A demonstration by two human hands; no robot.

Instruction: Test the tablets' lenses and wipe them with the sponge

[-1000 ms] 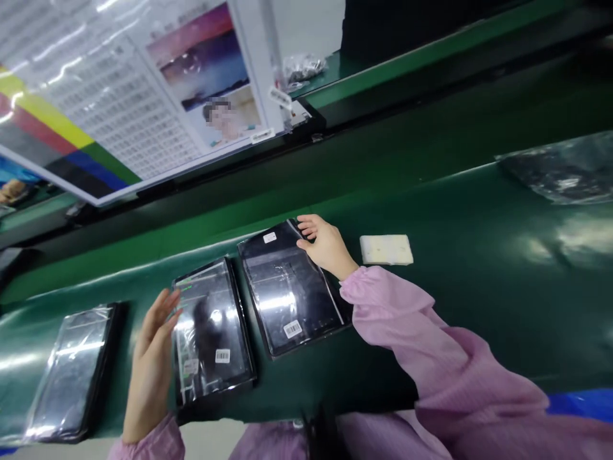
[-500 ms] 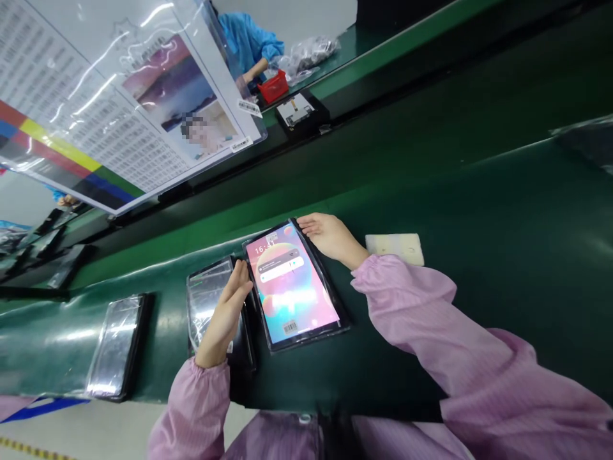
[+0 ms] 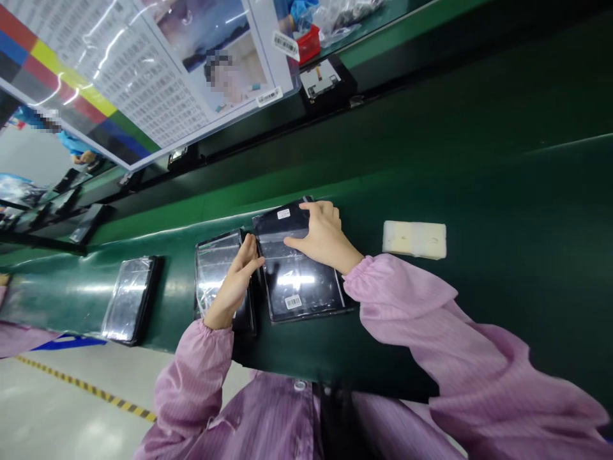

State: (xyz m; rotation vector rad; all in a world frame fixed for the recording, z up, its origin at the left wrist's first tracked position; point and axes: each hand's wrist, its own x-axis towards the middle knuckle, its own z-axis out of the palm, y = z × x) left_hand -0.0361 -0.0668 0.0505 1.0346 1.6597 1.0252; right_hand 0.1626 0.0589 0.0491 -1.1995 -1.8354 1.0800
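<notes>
A tablet (image 3: 311, 287) with a dark screen and small white barcode labels lies in clear film on the green work surface. My left hand (image 3: 237, 275) rests along its left edge, fingers stretched and thumb apart. Over the tablet's upper right side is my right hand (image 3: 328, 237), with thumb and forefinger spread above the glass; whether they touch it I cannot tell. Partly under my left wrist, a second film-wrapped tablet (image 3: 215, 255) lies close beside the first.
Farther left is another wrapped device (image 3: 128, 297). A pale foam block (image 3: 414, 239) sits to the right. A plastic-covered sheet (image 3: 158, 83) hangs at upper left. Beyond the raised ledge are a red bin (image 3: 309, 45), clear bags and a part of a person in blue.
The tablet's lit, colourful screen has gone dark. My right hand has moved from the upper right corner to over the glass. The camera view has shifted.
</notes>
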